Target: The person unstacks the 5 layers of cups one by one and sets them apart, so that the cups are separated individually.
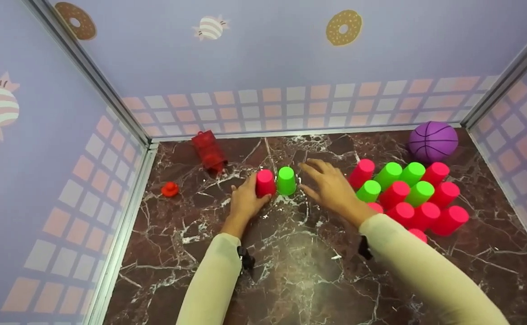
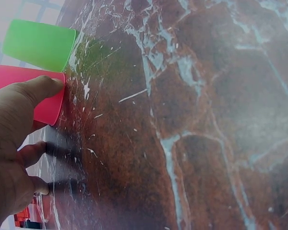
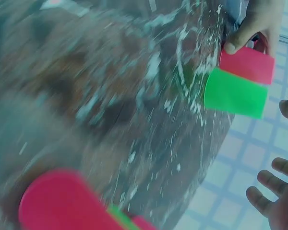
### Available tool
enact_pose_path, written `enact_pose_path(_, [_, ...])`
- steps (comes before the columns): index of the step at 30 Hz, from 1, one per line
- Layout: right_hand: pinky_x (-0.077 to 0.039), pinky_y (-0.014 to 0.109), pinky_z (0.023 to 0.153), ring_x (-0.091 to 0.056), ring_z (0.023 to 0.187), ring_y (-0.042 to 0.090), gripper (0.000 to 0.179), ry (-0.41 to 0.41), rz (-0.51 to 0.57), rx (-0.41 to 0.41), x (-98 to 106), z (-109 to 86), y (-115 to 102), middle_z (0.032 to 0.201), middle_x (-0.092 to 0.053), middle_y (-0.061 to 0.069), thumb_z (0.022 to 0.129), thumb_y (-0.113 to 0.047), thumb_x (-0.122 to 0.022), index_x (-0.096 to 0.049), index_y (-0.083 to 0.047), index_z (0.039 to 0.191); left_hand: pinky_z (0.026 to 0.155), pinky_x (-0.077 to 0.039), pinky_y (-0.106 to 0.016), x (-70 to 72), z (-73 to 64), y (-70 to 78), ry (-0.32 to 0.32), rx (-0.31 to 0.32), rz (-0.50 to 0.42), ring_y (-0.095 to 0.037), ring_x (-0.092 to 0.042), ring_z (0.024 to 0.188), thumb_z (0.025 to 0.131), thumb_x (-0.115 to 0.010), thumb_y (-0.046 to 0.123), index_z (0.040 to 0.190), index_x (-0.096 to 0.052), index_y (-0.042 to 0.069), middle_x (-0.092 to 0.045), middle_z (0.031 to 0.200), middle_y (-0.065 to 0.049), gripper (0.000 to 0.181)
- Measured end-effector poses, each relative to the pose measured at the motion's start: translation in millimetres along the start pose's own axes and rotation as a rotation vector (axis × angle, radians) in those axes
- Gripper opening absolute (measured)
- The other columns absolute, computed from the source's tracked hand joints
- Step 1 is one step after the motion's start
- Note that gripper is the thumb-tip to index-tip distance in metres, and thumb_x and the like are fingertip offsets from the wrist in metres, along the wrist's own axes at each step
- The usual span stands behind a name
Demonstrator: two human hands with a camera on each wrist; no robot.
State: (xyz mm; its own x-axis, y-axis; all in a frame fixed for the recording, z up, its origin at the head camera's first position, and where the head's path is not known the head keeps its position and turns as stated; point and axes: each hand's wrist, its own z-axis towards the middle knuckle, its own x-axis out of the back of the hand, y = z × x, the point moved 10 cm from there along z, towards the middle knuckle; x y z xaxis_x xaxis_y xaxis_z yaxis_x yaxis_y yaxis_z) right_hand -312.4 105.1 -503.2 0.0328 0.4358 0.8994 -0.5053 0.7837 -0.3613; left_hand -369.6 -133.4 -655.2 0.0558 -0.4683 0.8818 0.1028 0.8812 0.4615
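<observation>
Upside down on the dark marbled surface stands a red cup (image 1: pixel 265 183), and my left hand (image 1: pixel 244 201) grips it from the left between thumb and fingers. Right beside it is an upturned green cup (image 1: pixel 286 181). My right hand (image 1: pixel 329 185) hovers to the right of the green cup, fingers spread and apart from it. In the right wrist view the green cup (image 3: pixel 236 93) stands close against the red cup (image 3: pixel 247 65), with the right hand's fingers (image 3: pixel 273 184) holding nothing. The left wrist view shows the left thumb (image 2: pixel 48 87) pressed on the red cup's side.
Several upturned red and green cups (image 1: pixel 400 212) cluster at the right, beside my right forearm. A purple ball (image 1: pixel 433 141) sits in the back right corner. At the left lie a translucent red object (image 1: pixel 209 151) and a small orange-red piece (image 1: pixel 170 189). Patterned walls (image 1: pixel 272 54) enclose the surface.
</observation>
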Motion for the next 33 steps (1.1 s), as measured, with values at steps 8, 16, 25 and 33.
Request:
enact_pose_path(8, [-0.055, 0.064, 0.113, -0.067, 0.136, 0.048, 0.059, 0.011, 0.038, -0.023, -27.2, 18.0, 1.1, 0.157, -0.061, 0.023, 0.102, -0.033, -0.08, -0.064, -0.012, 0.154, 0.12, -0.044, -0.074, -4.6, 1.4, 13.6, 0.035, -0.062, 0.001, -0.038, -0.076, 0.128, 0.089, -0.088, 0.051, 0.16, -0.05, 0.017, -0.073, 0.147, -0.012, 0.087])
enact_pose_path(16, [-0.059, 0.058, 0.11, -0.072, 0.128, 0.043, 0.047, 0.016, 0.117, 0.018, -47.6, 27.2, -9.6, 0.144, -0.068, 0.02, 0.1, -0.022, -0.083, -0.07, -0.007, 0.142, 0.122, -0.041, -0.074, 5.3, -7.9, 11.6, 0.031, -0.05, -0.01, -0.042, -0.077, 0.123, 0.088, -0.091, 0.047, 0.157, -0.052, 0.017, -0.076, 0.143, -0.013, 0.084])
enact_pose_path(25, [-0.064, 0.054, 0.1, -0.077, 0.11, 0.04, 0.03, 0.064, 0.155, 0.003, -51.3, 35.9, -15.5, 0.127, -0.07, 0.017, 0.099, -0.016, -0.083, -0.074, -0.004, 0.125, 0.124, -0.039, -0.075, 38.6, -18.3, 30.9, -0.039, 0.01, -0.033, -0.047, -0.075, 0.126, 0.089, -0.092, 0.037, 0.156, -0.054, 0.013, -0.076, 0.141, -0.02, 0.08])
enact_pose_path(33, [-0.065, 0.054, 0.097, -0.077, 0.106, 0.04, 0.027, 0.089, 0.171, -0.004, -50.9, 38.9, -16.2, 0.121, -0.07, 0.016, 0.097, -0.014, -0.085, -0.076, -0.003, 0.119, 0.12, -0.048, -0.067, 51.6, -21.5, 41.3, -0.118, 0.046, -0.025, -0.046, -0.072, 0.131, 0.093, -0.09, 0.037, 0.163, -0.049, 0.015, -0.07, 0.151, -0.017, 0.085])
